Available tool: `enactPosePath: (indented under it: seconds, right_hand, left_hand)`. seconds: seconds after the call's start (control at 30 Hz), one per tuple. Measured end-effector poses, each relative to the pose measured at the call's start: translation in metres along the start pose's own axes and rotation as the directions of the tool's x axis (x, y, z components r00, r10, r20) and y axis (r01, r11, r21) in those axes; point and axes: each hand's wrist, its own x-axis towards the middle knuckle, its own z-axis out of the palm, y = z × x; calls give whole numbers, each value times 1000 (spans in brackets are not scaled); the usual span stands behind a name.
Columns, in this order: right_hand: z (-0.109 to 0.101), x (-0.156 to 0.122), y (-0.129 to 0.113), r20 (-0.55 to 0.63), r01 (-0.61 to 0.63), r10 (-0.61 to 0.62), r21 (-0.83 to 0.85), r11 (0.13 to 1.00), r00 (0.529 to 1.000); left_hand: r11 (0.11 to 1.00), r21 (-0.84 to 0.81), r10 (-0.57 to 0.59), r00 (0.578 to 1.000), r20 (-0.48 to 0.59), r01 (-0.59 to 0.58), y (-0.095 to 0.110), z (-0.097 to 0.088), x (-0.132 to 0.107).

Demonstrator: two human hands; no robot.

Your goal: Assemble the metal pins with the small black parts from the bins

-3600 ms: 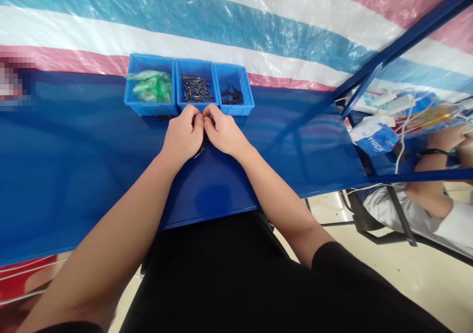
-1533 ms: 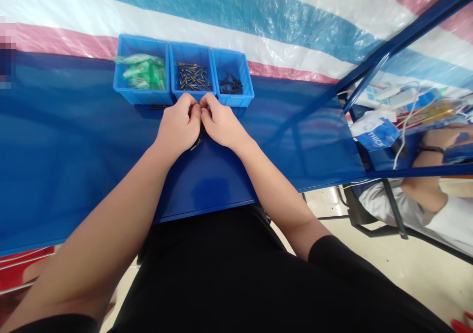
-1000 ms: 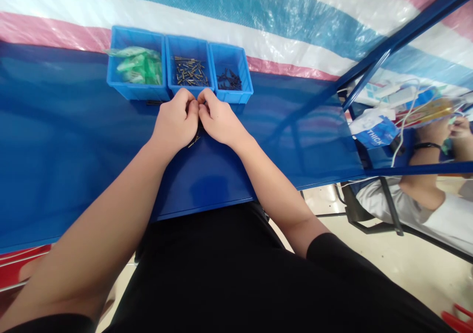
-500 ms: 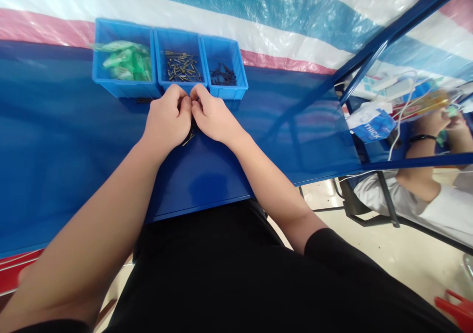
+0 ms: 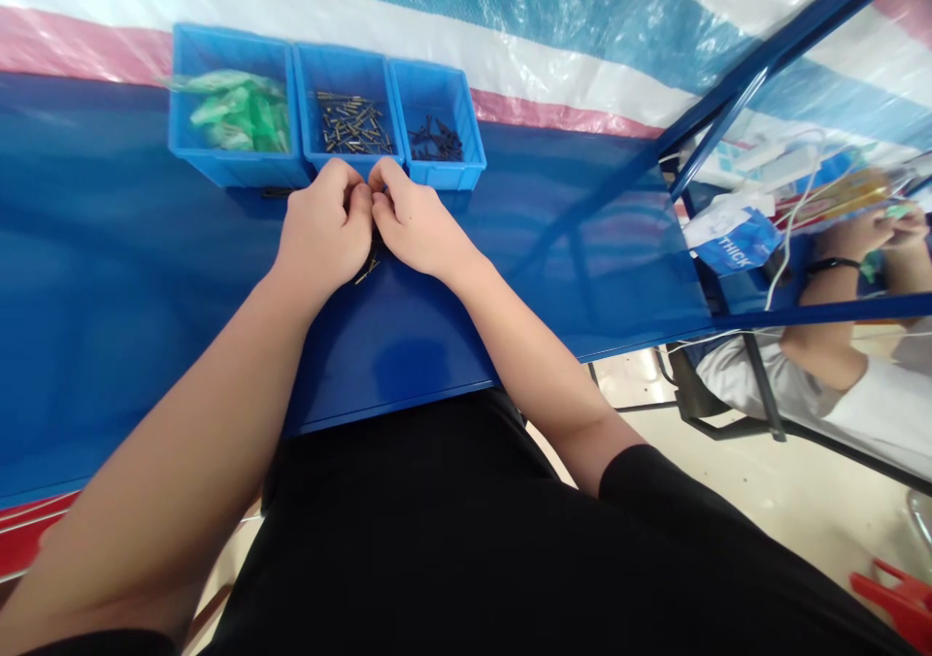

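Observation:
My left hand point(image 5: 327, 224) and my right hand point(image 5: 418, 221) meet fingertip to fingertip just in front of the blue bins. Both are closed in a pinch, and whatever lies between the fingers is hidden. Below them a few thin brass-coloured pieces point(image 5: 367, 271) lie on the blue table point(image 5: 582, 248), partly covered by my left hand. A dark slim piece point(image 5: 277, 192) rests left of that hand. The middle bin point(image 5: 349, 160) holds many brass-coloured, screw-like pieces point(image 5: 354, 124). In the right bin point(image 5: 446, 175) are small black pieces point(image 5: 437, 140).
Green plastic bags point(image 5: 244, 113) fill the left bin point(image 5: 233, 166). A blue metal frame point(image 5: 728, 151) stands at the right. Beyond it are a blue-and-white packet point(image 5: 735, 234), white cables and another person's hands point(image 5: 866, 229). A striped sheet point(image 5: 510, 16) covers the back.
The view has shifted slightly, so the bins appear a little higher and further left. My hands stay pinched together in the same place by the bins.

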Motion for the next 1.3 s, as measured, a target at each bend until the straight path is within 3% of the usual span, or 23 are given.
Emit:
enactPosePath:
  seconds: [0.53,0.83,1.07,1.3]
  right_hand:
    - [-1,-1,-2,12,-2,2,-59,998,1000]
    - [0,-1,-1,9,17,-16,-35,999,1000]
    - [0,-2,0,3,20,-20,-43,999,1000]
    - [-2,-2,-3,-1,11,-11,-37,999,1000]
  left_hand:
    - [999,4,-35,999,17,35,3,-2,-1]
    - [969,-228,-83,995,54,93,1,-2,-1]
    - [995,-95,-37,999,33,40,1,-1,-1]
    - [994,-104,-26,999,33,29,1,-1,-1]
